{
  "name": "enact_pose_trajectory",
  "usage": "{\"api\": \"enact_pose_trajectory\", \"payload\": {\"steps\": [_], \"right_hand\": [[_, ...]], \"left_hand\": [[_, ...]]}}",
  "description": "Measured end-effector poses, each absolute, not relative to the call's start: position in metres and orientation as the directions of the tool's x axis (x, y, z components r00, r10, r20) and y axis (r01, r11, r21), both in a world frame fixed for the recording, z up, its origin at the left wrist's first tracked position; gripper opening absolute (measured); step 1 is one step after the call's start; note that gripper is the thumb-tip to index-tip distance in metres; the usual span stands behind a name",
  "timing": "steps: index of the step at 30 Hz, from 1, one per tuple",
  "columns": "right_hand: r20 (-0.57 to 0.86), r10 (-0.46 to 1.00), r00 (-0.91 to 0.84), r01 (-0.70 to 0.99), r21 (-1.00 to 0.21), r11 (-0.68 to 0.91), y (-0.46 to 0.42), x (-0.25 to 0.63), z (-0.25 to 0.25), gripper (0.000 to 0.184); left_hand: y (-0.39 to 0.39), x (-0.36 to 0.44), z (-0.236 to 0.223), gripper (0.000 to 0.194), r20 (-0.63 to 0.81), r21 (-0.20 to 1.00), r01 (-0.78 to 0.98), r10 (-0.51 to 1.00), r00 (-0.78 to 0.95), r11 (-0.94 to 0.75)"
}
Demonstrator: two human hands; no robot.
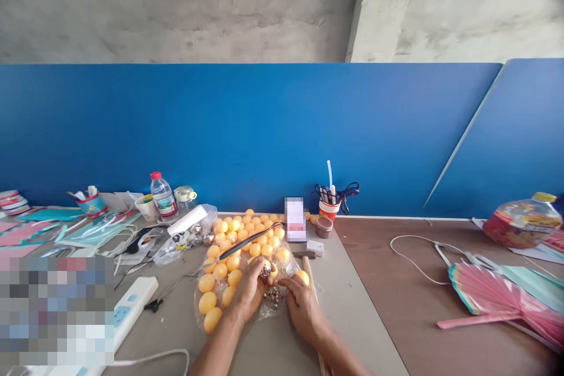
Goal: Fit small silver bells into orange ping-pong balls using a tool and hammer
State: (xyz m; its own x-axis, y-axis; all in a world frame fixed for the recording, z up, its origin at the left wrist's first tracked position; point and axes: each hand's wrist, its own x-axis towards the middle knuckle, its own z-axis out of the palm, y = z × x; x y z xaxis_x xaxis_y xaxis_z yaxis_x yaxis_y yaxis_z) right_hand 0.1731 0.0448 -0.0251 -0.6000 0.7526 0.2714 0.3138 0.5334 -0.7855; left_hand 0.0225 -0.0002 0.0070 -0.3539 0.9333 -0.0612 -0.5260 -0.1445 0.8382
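Note:
My left hand (249,291) is closed round an orange ball (266,269) whose near side carries shiny silver pieces. Close to it, my right hand (304,304) has its fingers drawn together, the index finger reaching toward the ball; whatever they pinch is too small to make out. Between and below the hands lies a small heap of silver beads (272,294), on what looks like clear plastic. Several plain orange balls (207,302) sit in a clear plastic bag spread on the table behind and left of my hands. A long dark thin tool (242,244) lies across them.
A phone (295,220) stands upright behind the balls, beside a cup of pens and cable (328,210) and a round brown container (324,227). Left are a water bottle (163,197), a white power strip (132,308) and cords. A pink fan (497,296) lies right.

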Motion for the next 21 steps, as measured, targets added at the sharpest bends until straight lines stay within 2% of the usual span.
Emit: {"api": "enact_pose_trajectory", "payload": {"steps": [5, 11, 17, 21], "right_hand": [[0.262, 0.741, -0.618, 0.295, -0.797, 0.528, 0.0437, 0.1744, -0.0221, 0.037], [0.258, 0.788, -0.559, 0.274, -0.840, 0.469, 0.0437, 0.1744, -0.0221, 0.025], [0.088, 0.828, -0.553, 0.209, -0.948, 0.240, 0.0435, 0.1715, -0.0229, 0.016], [0.052, 0.832, -0.552, 0.145, -0.977, 0.157, 0.0453, 0.1706, -0.0240, 0.014]], "left_hand": [[0.0009, 0.0232, 0.0077, 0.039, -0.067, 0.840, -0.527, 0.938, -0.339, -0.130], [0.0014, 0.0226, 0.0079, 0.041, -0.108, 0.806, -0.580, 0.937, -0.331, -0.113], [0.0007, 0.0228, 0.0061, 0.039, -0.117, 0.744, -0.658, 0.945, -0.306, -0.120], [0.0019, 0.0240, 0.0062, 0.035, -0.131, 0.710, -0.692, 0.942, -0.308, -0.128]]}}
